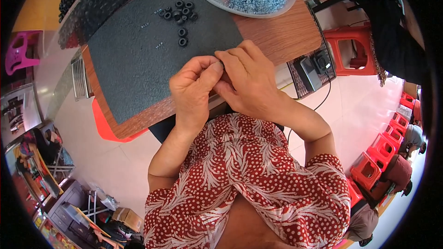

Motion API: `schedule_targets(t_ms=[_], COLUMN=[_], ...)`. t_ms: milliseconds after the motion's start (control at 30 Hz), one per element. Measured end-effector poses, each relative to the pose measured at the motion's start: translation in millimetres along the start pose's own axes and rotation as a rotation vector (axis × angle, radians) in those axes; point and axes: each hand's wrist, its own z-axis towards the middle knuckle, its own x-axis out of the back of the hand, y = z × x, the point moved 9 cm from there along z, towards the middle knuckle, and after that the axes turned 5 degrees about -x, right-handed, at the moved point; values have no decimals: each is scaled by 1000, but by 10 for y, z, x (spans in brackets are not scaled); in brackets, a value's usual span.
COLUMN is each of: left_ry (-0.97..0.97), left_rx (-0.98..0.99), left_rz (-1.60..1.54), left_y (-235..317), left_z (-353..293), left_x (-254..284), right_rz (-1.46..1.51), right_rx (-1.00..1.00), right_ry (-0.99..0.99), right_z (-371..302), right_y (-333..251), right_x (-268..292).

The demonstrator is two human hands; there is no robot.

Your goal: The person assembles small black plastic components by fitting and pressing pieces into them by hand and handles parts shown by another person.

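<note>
Both my hands meet over the near edge of the table, fingertips pinched together. My left hand [196, 85] is closed, thumb pressed against the curled fingers. My right hand [249, 80] is closed too, its fingertips touching the left ones. A small dark piece shows between the fingertips, mostly hidden by them. Beyond my hands, on a dark grey mat [134, 74], lie several black ring-shaped parts [182, 42], some loosely bunched and two nearer me. Several tiny metal coils, which look like springs [145, 25], are scattered left of the rings.
A shallow clear bowl [213, 0] full of small bluish metal pieces stands at the far right of the wooden table [272, 37]. At far left is a clear bin [83, 3] of black parts. Red stools [353, 50] and other people are off to the right.
</note>
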Motion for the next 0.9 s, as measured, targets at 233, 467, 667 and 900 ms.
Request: schedule_targets(t_ms=[233, 467, 667, 900], left_ry=[-5, -1, -73, -159], left_rx=[-40, -11, 43, 160], left_rz=[-22, 60, 127, 56], left_y=[56, 12, -11, -119], left_z=[-36, -47, -65, -100], left_x=[2, 104, 134, 130], right_rz=[-144, -186, -217, -231], right_rx=[88, 243, 254, 322], right_ry=[-34, -85, -141, -233], right_z=[37, 60, 26, -47], right_y=[-47, -110, -68, -98], right_x=[-59, -85, -163, -275])
